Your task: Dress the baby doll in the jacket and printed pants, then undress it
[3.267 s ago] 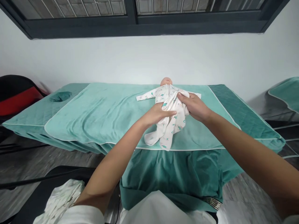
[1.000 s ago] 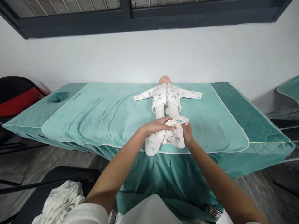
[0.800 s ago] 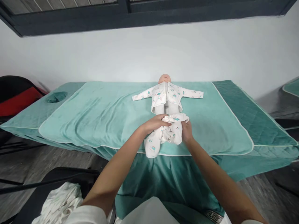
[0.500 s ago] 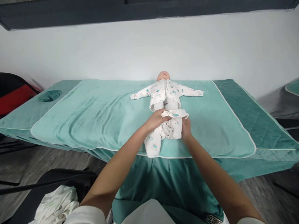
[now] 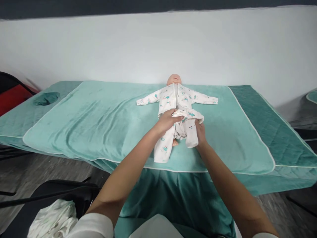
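A baby doll lies on its back, its head toward the wall, wearing a white printed jacket that hangs open down the front. Over its legs are matching baby pants, bunched at the waist. My left hand grips the left side of the waistband, thumb on top. On the other side, my right hand holds the waistband's right edge, its fingers partly hidden by the cloth. One pant leg lies flat toward me; the other is crumpled shorter. A bit of the doll's foot shows between them.
The doll rests on a green blanket spread over a massage bed with a face hole at the left. Below left, a black chair carries crumpled white cloth. A white wall stands behind.
Both hands have drawn the waistband up toward the jacket and spread it a little wider. A bit of the doll's foot has come into sight between the pant legs.
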`<state>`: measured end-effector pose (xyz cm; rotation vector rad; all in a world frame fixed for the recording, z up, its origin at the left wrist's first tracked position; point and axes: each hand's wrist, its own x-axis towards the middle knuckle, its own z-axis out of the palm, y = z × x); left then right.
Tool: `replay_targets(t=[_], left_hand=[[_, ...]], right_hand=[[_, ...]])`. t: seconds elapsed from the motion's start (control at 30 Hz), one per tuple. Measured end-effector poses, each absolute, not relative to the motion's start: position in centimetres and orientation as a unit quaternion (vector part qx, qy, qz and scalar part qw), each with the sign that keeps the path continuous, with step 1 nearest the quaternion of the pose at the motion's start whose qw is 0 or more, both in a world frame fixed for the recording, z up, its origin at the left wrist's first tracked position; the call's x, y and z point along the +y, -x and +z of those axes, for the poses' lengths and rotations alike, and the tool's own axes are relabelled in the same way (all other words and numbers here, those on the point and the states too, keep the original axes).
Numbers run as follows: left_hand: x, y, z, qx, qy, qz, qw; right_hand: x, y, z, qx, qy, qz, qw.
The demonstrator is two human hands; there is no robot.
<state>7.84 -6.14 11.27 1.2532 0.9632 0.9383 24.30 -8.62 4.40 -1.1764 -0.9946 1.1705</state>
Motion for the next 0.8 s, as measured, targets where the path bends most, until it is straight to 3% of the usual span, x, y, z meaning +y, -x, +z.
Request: replay_targets(t=[0.23, 0.5, 0.6, 0.8], left_hand=[[-3.4, -8.6, 10.3, 0.463, -0.631, 0.463, 0.416], [-1.0, -8.2, 10.1, 0.474, -0.653, 0.482, 0.342], [-1.1, -7.6, 10.2, 0.454, -0.649, 0.478, 0.381], [-2.4, -4.6, 9.4, 0.386, -0.536, 0.466, 0.589]], right_hand=[[-4.7, -24.1, 3.2, -0.437, 0.506, 0.377, 0.641], [-2.6, -24.3, 3.0, -0.459, 0.546, 0.273, 0.646], [-2.9, -24.3, 3.0, -0.449, 0.561, 0.270, 0.641], [-4.8, -24.3, 4.7, -0.582, 0.486, 0.239, 0.607]])
